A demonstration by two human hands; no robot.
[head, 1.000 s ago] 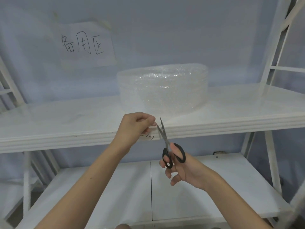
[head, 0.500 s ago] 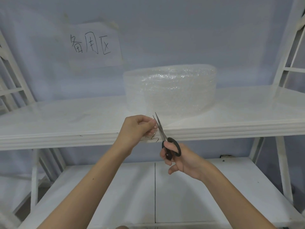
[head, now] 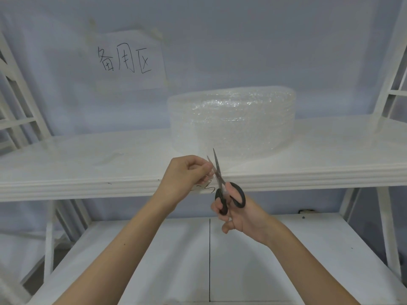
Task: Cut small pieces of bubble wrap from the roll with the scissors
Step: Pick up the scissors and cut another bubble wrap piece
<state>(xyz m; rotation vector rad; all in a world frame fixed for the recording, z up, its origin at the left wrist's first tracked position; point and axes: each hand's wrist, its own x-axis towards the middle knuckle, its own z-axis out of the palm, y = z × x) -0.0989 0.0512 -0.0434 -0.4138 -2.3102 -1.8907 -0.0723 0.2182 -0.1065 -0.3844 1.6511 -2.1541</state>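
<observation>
Now a cut is under way: the left hand (head: pixel 187 172) pinches the loose edge of bubble wrap off the roll (head: pixel 231 122) on the upper shelf (head: pixel 88 168), while the right hand (head: pixel 240 214) grips the scissors (head: pixel 222 186), whose blades have parted since a moment ago. Next, I'd judge, they close through the film.

The bubble wrap roll (head: pixel 232 122) — clear, wide and squat — stood on its flat end on the upper white shelf (head: pixel 88 164), its loose end trailing forward over the front edge. The scissors (head: pixel 222 181), black-handled with slim steel blades, pointed up and slightly left — blades parted in a narrow V just in front of the roll's base, at that loose end.
</observation>
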